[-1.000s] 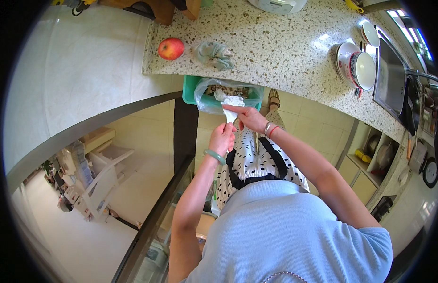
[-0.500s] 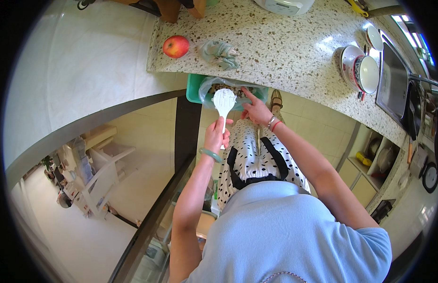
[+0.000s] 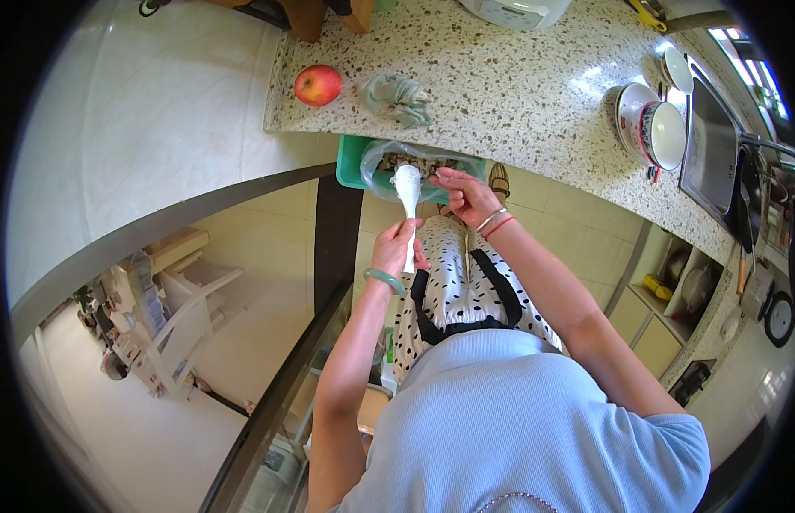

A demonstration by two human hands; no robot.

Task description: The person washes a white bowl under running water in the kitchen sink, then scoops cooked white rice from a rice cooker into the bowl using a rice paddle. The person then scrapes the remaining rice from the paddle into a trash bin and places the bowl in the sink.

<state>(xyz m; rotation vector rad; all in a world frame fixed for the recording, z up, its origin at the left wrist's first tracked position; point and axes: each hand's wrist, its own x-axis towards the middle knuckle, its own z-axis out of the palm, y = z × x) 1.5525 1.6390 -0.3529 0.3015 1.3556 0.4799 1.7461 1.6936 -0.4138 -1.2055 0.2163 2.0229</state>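
Note:
My left hand [image 3: 397, 248] is closed round the handle of a white rice paddle [image 3: 407, 184]. The paddle is turned partly edge-on, its head up over a green bin [image 3: 353, 162] lined with a clear plastic bag [image 3: 376, 175]. Small brownish scraps [image 3: 419, 162] lie inside the bag. Beside the paddle head, at the bin's near right side, my right hand [image 3: 472, 198] has its fingers loosely bent and apart, with nothing visible in them.
On the speckled counter [image 3: 517, 94] above the bin are a red apple [image 3: 318, 85] and a crumpled pale green cloth [image 3: 397, 100]. Stacked bowls [image 3: 662, 132] stand by the sink [image 3: 714, 141] at right. A white appliance [image 3: 521, 10] sits at the back.
The paddle has rolled from face-on to nearly edge-on in my left hand. My right hand has drawn back from the bag, its pointing finger no longer reaching into the bin.

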